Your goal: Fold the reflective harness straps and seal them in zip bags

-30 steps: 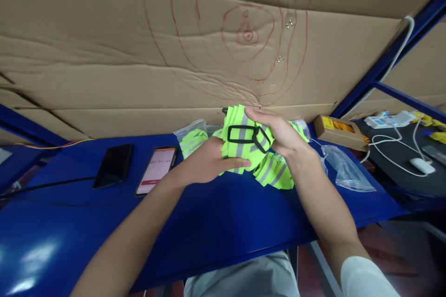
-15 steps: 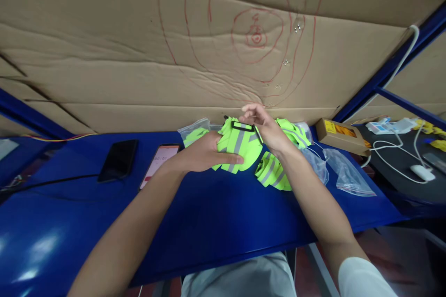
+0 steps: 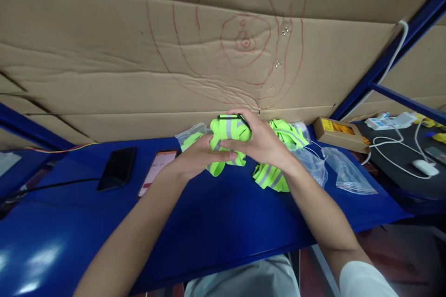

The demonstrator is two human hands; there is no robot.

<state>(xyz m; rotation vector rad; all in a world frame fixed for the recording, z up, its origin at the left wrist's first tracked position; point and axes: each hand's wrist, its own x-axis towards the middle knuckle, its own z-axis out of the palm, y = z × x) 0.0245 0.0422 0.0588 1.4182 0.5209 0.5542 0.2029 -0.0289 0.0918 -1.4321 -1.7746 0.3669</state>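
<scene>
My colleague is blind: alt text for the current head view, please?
A person's left hand and right hand hold a bundled neon-yellow reflective strap with black buckle over a blue table, before cardboard bearing a red target.

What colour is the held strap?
The reflective strap is neon yellow-green with grey striping; best view: head.

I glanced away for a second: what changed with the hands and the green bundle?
The right hand, half-open half a second ago, now closes on the green bundle. The bundle has turned: its black buckle went from the front to the top edge. The left hand kept hold; the phone stayed put.
</scene>
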